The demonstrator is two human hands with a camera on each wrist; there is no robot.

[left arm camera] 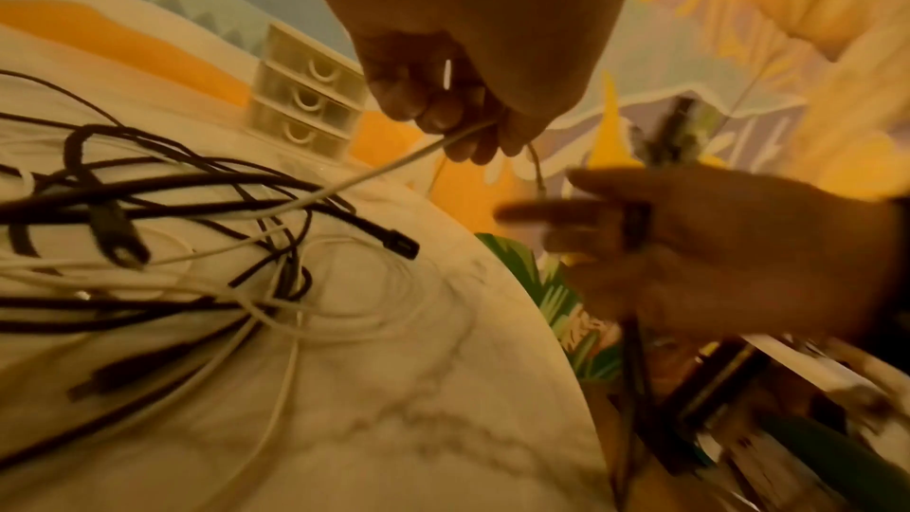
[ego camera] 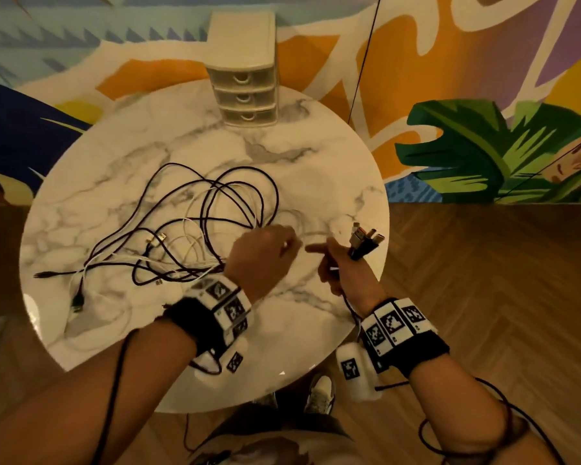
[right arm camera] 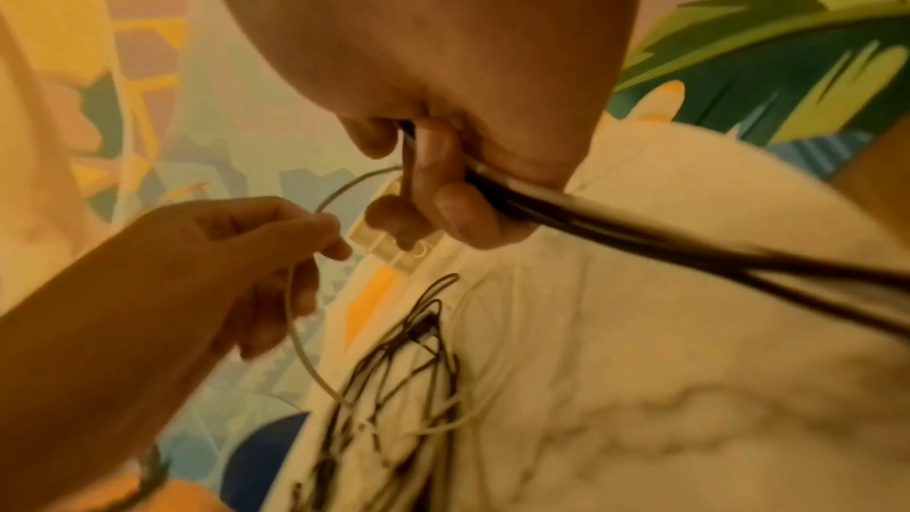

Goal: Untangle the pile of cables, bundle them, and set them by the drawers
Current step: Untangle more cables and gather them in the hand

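A tangle of black and white cables sprawls over the left half of the round marble table. My left hand hovers above the table's middle, fingers pinching a thin white cable that runs back into the pile. My right hand at the table's right edge grips a bunch of cable ends, their plugs sticking up past the fist, index finger pointing left. In the right wrist view the dark cables pass through the curled fingers. The cream three-drawer unit stands at the table's far edge.
Loose plugs lie at the table's left rim. Wood floor surrounds the table, with a painted mural wall behind. A thin black cord hangs down the wall right of the drawers. My shoes show beneath the near edge.
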